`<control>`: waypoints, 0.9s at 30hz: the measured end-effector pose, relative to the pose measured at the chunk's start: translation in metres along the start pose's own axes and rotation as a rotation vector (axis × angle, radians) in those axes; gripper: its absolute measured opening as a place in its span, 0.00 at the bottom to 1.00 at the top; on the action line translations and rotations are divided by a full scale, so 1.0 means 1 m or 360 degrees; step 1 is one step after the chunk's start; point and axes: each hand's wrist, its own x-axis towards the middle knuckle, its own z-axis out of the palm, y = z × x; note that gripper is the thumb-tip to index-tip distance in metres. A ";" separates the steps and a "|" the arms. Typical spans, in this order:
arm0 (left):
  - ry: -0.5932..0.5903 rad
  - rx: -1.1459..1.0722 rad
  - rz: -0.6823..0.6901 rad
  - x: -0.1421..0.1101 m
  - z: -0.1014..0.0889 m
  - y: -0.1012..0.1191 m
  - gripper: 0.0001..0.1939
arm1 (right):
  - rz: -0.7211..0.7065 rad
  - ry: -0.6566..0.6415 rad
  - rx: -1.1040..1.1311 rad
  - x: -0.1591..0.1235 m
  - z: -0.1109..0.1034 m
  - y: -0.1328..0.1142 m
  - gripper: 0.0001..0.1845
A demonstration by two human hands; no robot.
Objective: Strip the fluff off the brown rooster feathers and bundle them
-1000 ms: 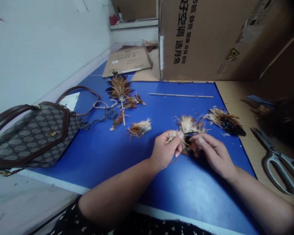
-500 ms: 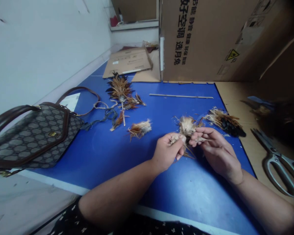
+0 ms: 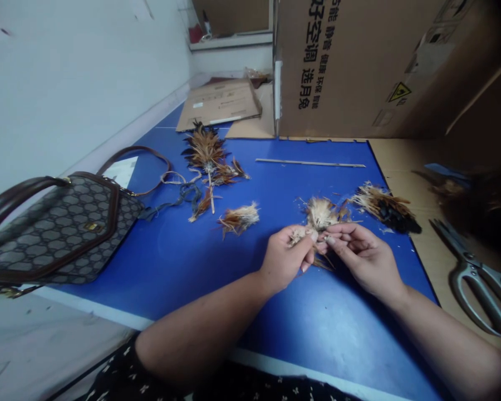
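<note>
My left hand is closed round some feathers, whose pale quill ends poke out above the fingers. Close beside it, my right hand pinches with thumb and forefinger at the left hand's fingertips; what lies in that pinch is too small to make out. Just beyond both hands is a pile of cream and brown feathers. A smaller feather bunch lies to the left. Farther right rests a bunch with pale quills and black tips.
A feather duster with a thin handle lies at the back left, near a patterned handbag and its strap. A thin stick lies behind the hands. Large scissors rest on cardboard at right. A big carton stands behind.
My right hand's fingers, spread half a second ago with a feather across them, have drawn in to a pinch at the left hand. The left hand stays closed in place.
</note>
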 end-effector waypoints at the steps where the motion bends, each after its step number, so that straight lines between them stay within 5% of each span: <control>1: -0.0004 0.0004 0.0005 0.000 0.000 0.000 0.19 | 0.0000 0.0019 -0.0004 0.000 0.000 0.000 0.16; 10: -0.0021 0.0026 -0.0022 -0.001 -0.001 0.000 0.18 | -0.0047 0.0084 -0.0140 0.001 0.000 0.000 0.14; 23: -0.0061 0.0019 -0.0045 -0.003 0.001 0.005 0.18 | -0.0119 -0.0080 -0.0363 -0.005 0.005 -0.003 0.13; 27: 0.0074 -0.0019 0.0076 0.000 0.001 0.010 0.17 | -0.0133 -0.0030 -0.0401 -0.005 0.004 -0.001 0.13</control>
